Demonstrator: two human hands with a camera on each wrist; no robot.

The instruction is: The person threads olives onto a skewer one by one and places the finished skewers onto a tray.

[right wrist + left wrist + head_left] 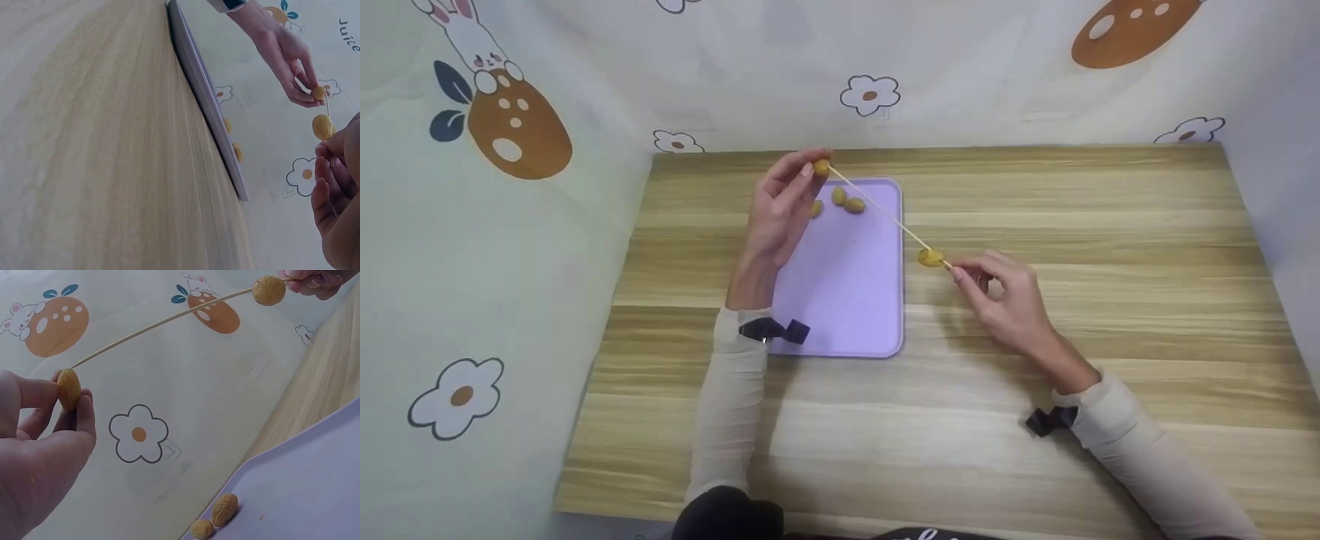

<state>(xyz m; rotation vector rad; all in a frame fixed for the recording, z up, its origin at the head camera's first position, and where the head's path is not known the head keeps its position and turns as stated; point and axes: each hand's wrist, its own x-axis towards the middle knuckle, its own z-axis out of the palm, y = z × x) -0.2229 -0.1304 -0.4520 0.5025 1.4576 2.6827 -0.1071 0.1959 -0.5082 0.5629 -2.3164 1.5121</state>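
Right hand [1011, 304] pinches a thin wooden skewer [881, 209] behind its threaded fruit [268, 291]; left hand [781, 206] pinches an oval fruit [69, 389], apparently bracing the tip.

kind of room unclear: a wood-grain tabletop [1080, 217] bordered by pale sheeting [765, 97] printed with rabbits [476, 45] and flowers [870, 95].

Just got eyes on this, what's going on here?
The person's left grip pinches a yellowish-brown oval piece at one tip of a thin stick; whether it is pierced is unclear. The right grip pinches the stick's other end, beside a second piece threaded on. At least three more pieces lie on the purple tray.
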